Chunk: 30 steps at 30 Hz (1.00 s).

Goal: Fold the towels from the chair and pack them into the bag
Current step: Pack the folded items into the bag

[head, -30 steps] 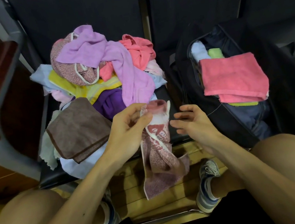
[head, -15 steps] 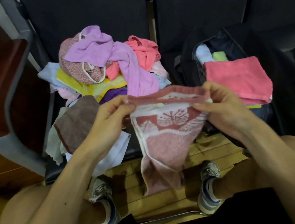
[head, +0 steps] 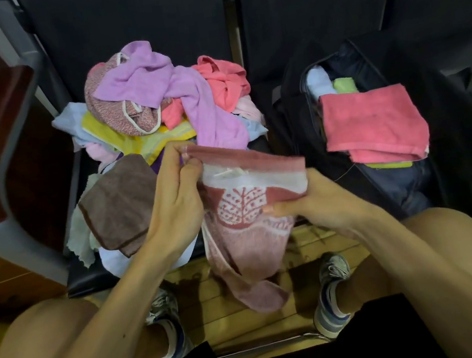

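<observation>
Both hands on the patterned pink towel [head: 242,208], held in the air between the knees, just in front of the chair [head: 85,279] seat edge. Left hand [head: 176,196]: thumb and fingers pinch the top-left corner, just beside the brown towel [head: 120,204]. Right hand [head: 319,200]: grips the right side below the top hem, thumb tip on the front; its other fingers are behind the cloth, probably curled, can't see them properly. Top hem spans hand to hand, sloping down to the right. The rest hangs loose over the wooden floor [head: 204,307], lower end free. Unfolded pile [head: 157,105] sits on the seat right behind the left hand. Bag [head: 460,147] is open on the right, folded pink towel [head: 373,126] on top of its contents. Right hand is near the bag's rim, not touching.
</observation>
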Tool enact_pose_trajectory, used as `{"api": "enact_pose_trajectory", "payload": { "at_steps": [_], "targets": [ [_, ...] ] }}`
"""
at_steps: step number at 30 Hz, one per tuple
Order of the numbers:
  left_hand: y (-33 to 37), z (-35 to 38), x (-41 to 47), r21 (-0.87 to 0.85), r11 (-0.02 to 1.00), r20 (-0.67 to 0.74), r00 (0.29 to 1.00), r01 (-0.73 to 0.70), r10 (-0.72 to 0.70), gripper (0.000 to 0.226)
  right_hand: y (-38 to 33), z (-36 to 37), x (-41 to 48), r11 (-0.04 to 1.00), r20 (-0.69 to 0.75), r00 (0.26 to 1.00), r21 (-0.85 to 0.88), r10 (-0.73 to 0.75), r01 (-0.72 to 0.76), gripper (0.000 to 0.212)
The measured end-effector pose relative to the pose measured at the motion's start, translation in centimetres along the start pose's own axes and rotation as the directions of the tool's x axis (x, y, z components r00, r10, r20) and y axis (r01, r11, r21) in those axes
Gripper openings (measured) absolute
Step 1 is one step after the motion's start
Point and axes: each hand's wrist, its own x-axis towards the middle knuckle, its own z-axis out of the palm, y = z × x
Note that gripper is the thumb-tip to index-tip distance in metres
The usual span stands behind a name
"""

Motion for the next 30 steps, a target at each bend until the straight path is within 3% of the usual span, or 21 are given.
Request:
{"api": "enact_pose_trajectory", "payload": {
  "at_steps": [3, 5, 8, 10, 14, 17, 19, 22, 24, 30],
  "targets": [
    [-0.1, -0.1, 0.2, 0.029, 1.000, -0.095, 0.995, -0.012, 0.014, 0.017, -1.2, -0.3, -0.6, 0.942, -0.116, 0.979, 0.274, -0.167, 0.193, 0.037],
    [0.0, 0.1, 0.1, 0.022, 1.000, -0.121, 0.992, -0.016, 0.019, 0.018, -1.3, -0.5, -0.7, 0.911, -0.159, 0.969, 0.342, -0.187, 0.232, 0.034],
    [0.3, 0.5, -0.1, 0.010, 0.999, -0.137, 0.990, -0.035, 0.036, 0.018, 0.1, -0.1, -0.1, 0.992, -0.120, 0.991, 0.098, -0.067, 0.079, 0.037],
    [0.4, 0.3, -0.1, 0.016, 0.999, -0.136, 0.990, -0.045, 0.047, 0.021, 0.7, 0.3, 0.3, 0.999, -0.047, 0.998, 0.036, 0.028, -0.026, 0.033],
    [0.0, -0.5, 0.4, -0.001, 1.000, -0.209, 0.978, -0.027, 0.026, 0.015, 0.0, -0.7, 0.3, 0.948, -0.095, 0.995, 0.314, -0.027, 0.056, 0.020],
    [0.2, -0.3, 0.2, 0.043, 0.998, -0.225, 0.973, -0.035, 0.044, 0.023, 0.2, -1.0, 0.0, 0.914, -0.045, 0.999, 0.405, -0.012, 0.030, 0.019],
    [0.3, -0.1, 0.2, 0.054, 0.998, -0.239, 0.969, -0.044, 0.055, 0.024, 0.9, -0.3, -0.1, 0.930, 0.031, 0.998, 0.362, 0.050, -0.058, 0.026],
    [0.0, -0.2, 0.5, 0.020, 1.000, -0.272, 0.962, -0.017, 0.022, 0.021, 2.6, 1.3, 0.0, 0.979, 0.136, 0.976, 0.092, 0.167, -0.180, 0.045],
    [-0.6, -0.6, 0.8, -0.042, 0.999, -0.285, 0.958, 0.017, -0.029, 0.016, 3.5, 2.1, 0.1, 0.969, 0.167, 0.955, -0.038, 0.247, -0.244, 0.038],
    [-1.9, -2.2, 1.7, -0.258, 0.940, -0.307, 0.904, 0.223, -0.298, 0.020, 3.3, 1.7, -0.2, 0.962, 0.210, 0.941, 0.003, 0.266, -0.273, 0.029]
  ]
}}
